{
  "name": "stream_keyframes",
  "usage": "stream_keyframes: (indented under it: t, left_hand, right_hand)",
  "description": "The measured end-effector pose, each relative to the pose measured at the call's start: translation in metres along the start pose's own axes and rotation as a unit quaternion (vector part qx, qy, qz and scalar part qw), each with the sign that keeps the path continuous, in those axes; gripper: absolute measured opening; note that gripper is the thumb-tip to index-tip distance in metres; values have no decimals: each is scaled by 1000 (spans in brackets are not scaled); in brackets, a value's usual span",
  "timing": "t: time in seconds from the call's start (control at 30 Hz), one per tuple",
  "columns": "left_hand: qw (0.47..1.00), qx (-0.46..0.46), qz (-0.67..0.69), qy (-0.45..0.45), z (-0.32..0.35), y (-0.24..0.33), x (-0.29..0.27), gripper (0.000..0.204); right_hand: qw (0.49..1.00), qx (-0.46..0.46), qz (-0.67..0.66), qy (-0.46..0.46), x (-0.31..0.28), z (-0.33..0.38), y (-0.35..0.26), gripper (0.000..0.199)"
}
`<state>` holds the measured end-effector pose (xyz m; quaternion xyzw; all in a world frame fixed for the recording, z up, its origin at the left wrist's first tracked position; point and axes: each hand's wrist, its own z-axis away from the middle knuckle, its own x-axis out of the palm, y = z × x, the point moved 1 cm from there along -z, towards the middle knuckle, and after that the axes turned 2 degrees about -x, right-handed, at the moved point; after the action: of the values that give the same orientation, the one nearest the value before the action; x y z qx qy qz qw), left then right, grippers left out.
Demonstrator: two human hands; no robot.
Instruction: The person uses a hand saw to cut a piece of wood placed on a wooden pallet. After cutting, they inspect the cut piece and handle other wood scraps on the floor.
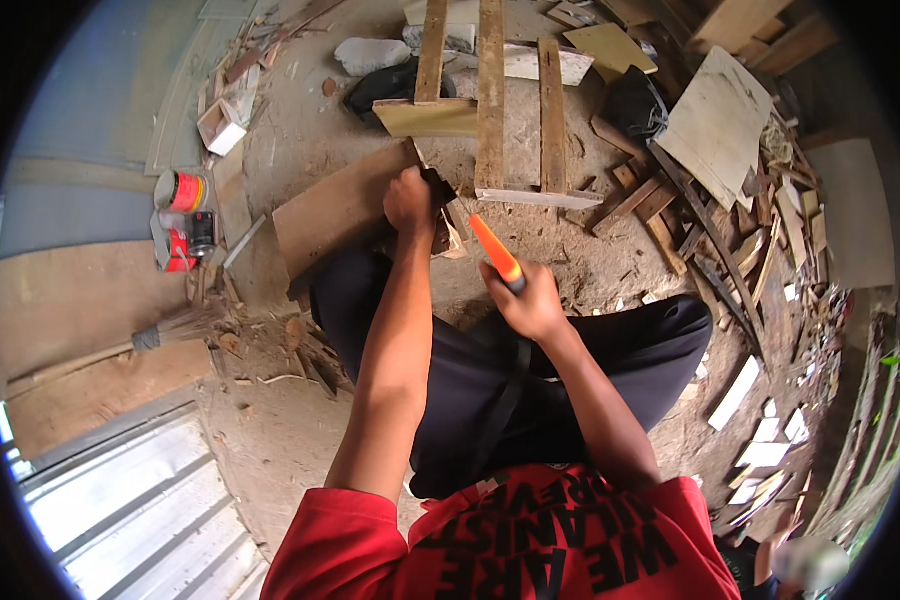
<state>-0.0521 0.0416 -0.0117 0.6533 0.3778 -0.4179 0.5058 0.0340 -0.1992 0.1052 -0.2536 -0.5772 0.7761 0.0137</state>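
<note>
My left hand is closed at the right end of a brown wooden board, which lies tilted in front of my left knee. A dark, broken-looking patch shows at the board's end, right beside my fingers. In my right hand is a hand tool with an orange handle, its far end pointing up and left toward the board's end. A thin part seems to run on from the handle, but its kind is too unclear to tell. The fingers of my left hand are partly hidden.
Ahead stands a frame of wooden slats. Scrap wood and a pale panel are heaped at the right. Red cans stand at the left by a wooden sheet. Another person's hand shows at the lower right.
</note>
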Motion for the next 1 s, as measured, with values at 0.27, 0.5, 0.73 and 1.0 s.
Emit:
stream_keyframes:
  t: [0.27, 0.5, 0.73, 1.0]
  left_hand:
    - [997, -24, -9, -68, 5, 25, -32, 26]
    - [999, -19, -18, -36, 3, 31, -27, 24]
    - [999, -19, -16, -48, -1, 30, -31, 28]
    - [992, 123, 9, -5, 11, 15, -22, 40]
  right_hand:
    - [995, -12, -99, 1, -26, 87, 22, 14]
    - [989, -60, -134, 35, -29, 113, 7, 15]
    - [980, 12, -194, 35, -74, 90, 2, 23]
    - [970, -96, -164, 154, -52, 141, 43, 16]
